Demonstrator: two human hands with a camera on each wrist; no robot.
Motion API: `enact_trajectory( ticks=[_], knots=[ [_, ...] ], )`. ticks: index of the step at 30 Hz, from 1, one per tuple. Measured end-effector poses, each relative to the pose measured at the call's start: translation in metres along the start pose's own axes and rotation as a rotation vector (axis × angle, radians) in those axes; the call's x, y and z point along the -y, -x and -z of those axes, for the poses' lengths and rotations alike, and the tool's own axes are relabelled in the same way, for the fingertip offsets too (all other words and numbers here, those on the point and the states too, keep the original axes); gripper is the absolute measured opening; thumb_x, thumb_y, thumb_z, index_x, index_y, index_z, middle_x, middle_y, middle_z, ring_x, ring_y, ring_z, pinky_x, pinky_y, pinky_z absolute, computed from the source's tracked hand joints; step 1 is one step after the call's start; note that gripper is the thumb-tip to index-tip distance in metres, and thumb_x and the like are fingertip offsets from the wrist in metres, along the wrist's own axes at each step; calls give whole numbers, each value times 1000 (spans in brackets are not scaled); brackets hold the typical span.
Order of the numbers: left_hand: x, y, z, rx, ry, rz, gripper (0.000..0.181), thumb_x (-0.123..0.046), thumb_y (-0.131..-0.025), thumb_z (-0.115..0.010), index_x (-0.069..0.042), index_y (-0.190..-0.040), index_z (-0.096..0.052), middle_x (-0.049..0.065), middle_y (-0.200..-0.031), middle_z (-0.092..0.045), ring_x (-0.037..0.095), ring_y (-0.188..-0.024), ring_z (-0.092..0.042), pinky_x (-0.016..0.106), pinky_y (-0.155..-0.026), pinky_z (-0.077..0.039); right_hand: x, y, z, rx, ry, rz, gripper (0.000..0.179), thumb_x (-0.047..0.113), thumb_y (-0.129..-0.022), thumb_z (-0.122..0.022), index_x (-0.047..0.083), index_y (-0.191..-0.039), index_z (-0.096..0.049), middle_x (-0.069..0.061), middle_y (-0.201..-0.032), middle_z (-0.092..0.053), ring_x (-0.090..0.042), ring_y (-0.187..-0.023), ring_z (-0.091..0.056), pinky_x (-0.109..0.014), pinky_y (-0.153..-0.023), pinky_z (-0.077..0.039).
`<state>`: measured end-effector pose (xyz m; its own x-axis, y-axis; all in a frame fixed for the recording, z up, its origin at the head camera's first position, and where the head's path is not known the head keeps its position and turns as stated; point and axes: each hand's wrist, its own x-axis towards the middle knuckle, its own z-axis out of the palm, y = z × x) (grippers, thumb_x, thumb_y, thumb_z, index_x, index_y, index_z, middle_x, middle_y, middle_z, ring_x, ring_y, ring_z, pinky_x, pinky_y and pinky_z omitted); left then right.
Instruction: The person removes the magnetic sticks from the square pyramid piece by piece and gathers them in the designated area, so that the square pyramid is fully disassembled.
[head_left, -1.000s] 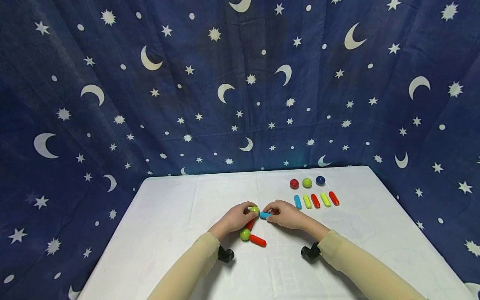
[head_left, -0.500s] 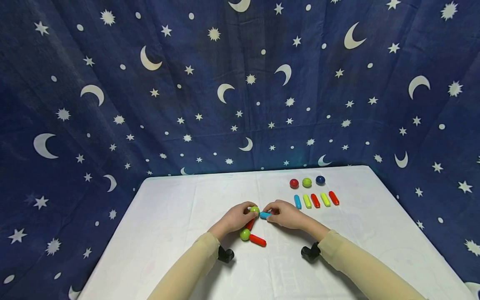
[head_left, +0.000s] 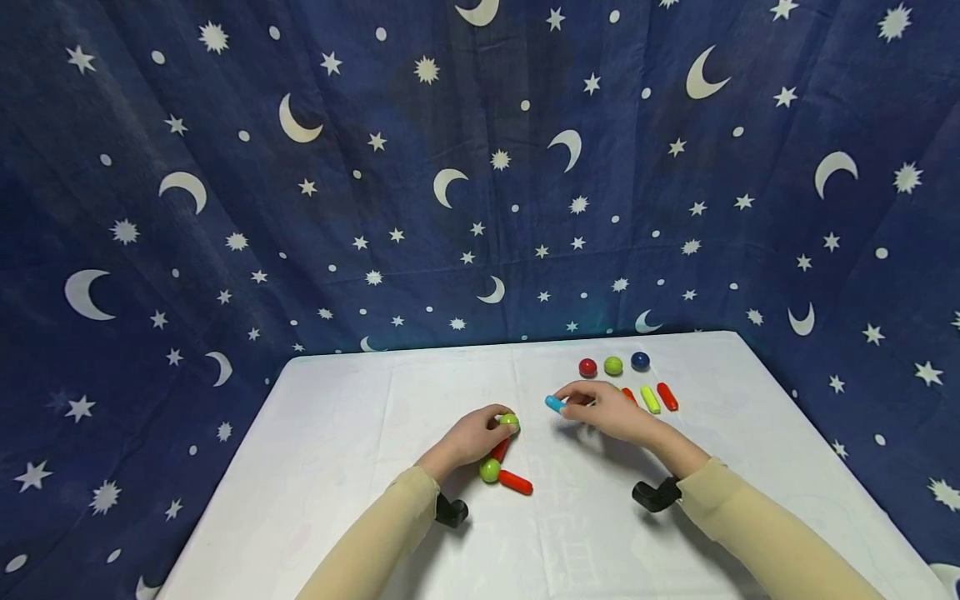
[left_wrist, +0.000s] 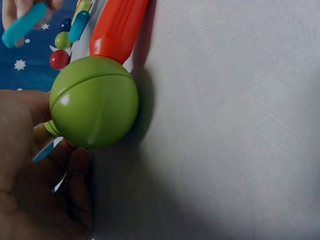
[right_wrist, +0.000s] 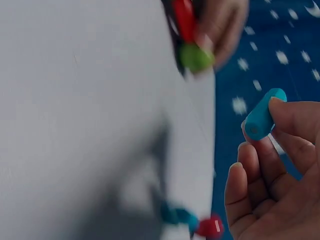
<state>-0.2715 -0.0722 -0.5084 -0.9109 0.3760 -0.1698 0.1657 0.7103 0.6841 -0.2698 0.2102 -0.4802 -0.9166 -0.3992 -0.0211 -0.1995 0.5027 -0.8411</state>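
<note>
My left hand [head_left: 474,435] pinches a green ball [head_left: 510,420] near the middle of the white table. A red rod [head_left: 500,449] runs from it to a second green ball [head_left: 490,471], from which another red rod [head_left: 516,482] points right. That second ball [left_wrist: 95,102] looms large in the left wrist view. Raised over the table further right, my right hand [head_left: 611,410] pinches a short blue rod [right_wrist: 265,114] between thumb and fingertips. The blue rod [head_left: 554,403] is apart from the joined pieces.
At the back right stand a red ball [head_left: 588,367], a green ball [head_left: 613,366] and a dark blue ball [head_left: 640,361]. Before them lie several rods, among them a yellow-green rod [head_left: 650,399] and a red rod [head_left: 667,397]; my right hand partly hides the row. A star-patterned cloth [head_left: 420,250] hangs behind.
My right hand has pulled the blue rod away from the green ball, up and to the right, and now overlaps the row of rods. My left hand has kept its grip in place.
</note>
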Motion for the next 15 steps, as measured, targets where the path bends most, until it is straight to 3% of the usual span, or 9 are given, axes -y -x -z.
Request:
enact_trajectory(
  ticks=[3, 8, 12, 15],
  knots=[
    [0, 0, 0, 3, -1, -5, 38, -40, -102, -62, -18, -133, -64, 6, -116, -65, 22, -99, -56, 47, -97, -46, -8, 7, 32, -76, -5, -60, 37, 32, -98, -71, 10, -128, -69, -8, -110, -67, -25, -96, -59, -40, -81, -50],
    [1, 0, 1, 5, -1, -8, 38, -40, -102, -62, -18, -133, -64, 6, -115, -64, 22, -98, -56, 47, -96, -46, -34, 22, 79, -189, -26, -236, 56, 40, -100, -67, 3, -141, -59, -22, -135, -59, -35, -112, -56, -45, -88, -48],
    [1, 0, 1, 6, 2, -8, 37, -40, -102, -62, -19, -132, -64, 6, -117, -64, 22, -100, -56, 48, -98, -46, -61, 35, 102, -256, -15, -326, 63, 44, -101, -63, -2, -143, -54, -28, -141, -54, -41, -122, -54, -52, -94, -48],
    [1, 1, 1, 7, 0, -9, 36, -40, -102, -62, -19, -132, -64, 7, -118, -64, 23, -101, -57, 48, -99, -46, -77, 44, 111, -291, 11, -390, 64, 43, -102, -61, -6, -142, -53, -29, -138, -55, -40, -117, -55, -46, -89, -50]
  ],
)
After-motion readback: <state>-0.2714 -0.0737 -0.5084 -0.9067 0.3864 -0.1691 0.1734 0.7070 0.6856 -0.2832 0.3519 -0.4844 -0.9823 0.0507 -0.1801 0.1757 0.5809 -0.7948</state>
